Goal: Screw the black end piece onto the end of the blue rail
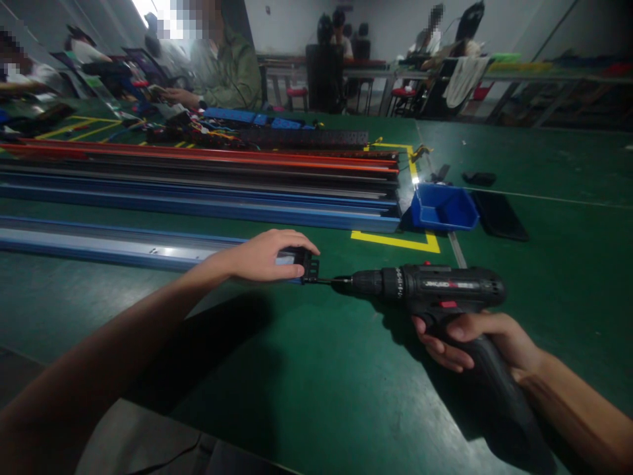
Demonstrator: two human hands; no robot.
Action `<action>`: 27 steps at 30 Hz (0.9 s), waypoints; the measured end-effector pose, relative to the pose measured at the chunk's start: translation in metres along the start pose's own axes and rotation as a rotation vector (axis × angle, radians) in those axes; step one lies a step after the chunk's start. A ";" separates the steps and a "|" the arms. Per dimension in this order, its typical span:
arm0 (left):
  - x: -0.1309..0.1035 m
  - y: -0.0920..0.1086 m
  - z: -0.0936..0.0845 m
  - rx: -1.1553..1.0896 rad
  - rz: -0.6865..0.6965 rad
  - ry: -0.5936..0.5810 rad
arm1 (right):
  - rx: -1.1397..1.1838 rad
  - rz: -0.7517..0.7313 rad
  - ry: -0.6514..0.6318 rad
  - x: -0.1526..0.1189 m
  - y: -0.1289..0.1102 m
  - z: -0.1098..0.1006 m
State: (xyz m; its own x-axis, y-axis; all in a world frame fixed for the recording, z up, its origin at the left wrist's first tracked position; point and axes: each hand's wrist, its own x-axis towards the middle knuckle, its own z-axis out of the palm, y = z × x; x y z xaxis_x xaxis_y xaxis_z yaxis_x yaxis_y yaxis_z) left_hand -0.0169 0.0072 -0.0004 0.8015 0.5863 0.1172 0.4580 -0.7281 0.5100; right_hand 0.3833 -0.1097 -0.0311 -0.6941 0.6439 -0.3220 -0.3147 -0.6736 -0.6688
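A long blue rail lies on the green table, with a black end piece at its right end. My left hand is wrapped over that end, its fingers and thumb closed on the rail and the end piece. In my right hand is a black cordless drill, held by its handle and pointing left. The drill's thin bit reaches the end piece; whether it sits in a screw is too small to tell.
Behind lie more blue rails and orange rails. A blue bin and a dark flat object stand at the right. Across the table, a person in a green jacket works near wires and blue parts.
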 end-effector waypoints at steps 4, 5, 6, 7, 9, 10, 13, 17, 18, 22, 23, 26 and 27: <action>-0.002 -0.002 -0.005 -0.008 0.006 -0.061 | -0.003 0.016 0.002 0.000 0.001 0.001; -0.002 -0.002 -0.007 -0.009 0.008 -0.073 | -0.002 0.019 0.000 0.000 0.001 0.001; -0.003 -0.003 -0.007 -0.008 0.012 -0.080 | -0.002 0.018 -0.001 0.000 0.002 0.001; -0.003 -0.004 -0.008 -0.004 0.012 -0.081 | 0.000 0.017 -0.001 0.000 0.002 0.002; -0.004 -0.004 -0.008 0.004 0.010 -0.072 | 0.005 0.018 -0.005 0.000 0.003 0.003; -0.004 -0.005 -0.008 0.007 0.010 -0.067 | 0.007 0.019 -0.005 0.000 0.003 0.004; -0.004 -0.005 -0.007 0.015 0.013 -0.072 | 0.006 0.015 0.002 0.000 0.003 0.004; -0.004 -0.006 -0.007 0.028 0.015 -0.081 | 0.005 0.006 -0.005 0.000 0.003 0.003; -0.003 -0.006 -0.007 0.030 0.019 -0.078 | 0.004 0.008 -0.005 0.000 0.003 0.002; -0.003 -0.006 -0.006 0.036 0.025 -0.063 | -0.004 0.008 -0.014 0.000 0.003 0.003; -0.003 -0.006 -0.005 0.037 0.022 -0.060 | -0.005 0.007 -0.017 0.000 0.003 0.003; -0.002 -0.005 -0.004 0.037 0.017 -0.055 | -0.008 0.006 -0.021 0.001 0.002 0.004; -0.002 -0.005 -0.004 0.038 0.014 -0.055 | -0.008 0.005 -0.022 0.002 0.002 0.004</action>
State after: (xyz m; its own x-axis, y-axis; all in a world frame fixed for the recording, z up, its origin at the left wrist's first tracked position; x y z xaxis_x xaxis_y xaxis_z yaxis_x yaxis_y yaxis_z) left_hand -0.0225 0.0110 0.0001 0.8276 0.5561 0.0767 0.4598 -0.7500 0.4755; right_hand 0.3789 -0.1118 -0.0304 -0.7094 0.6326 -0.3107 -0.3059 -0.6735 -0.6729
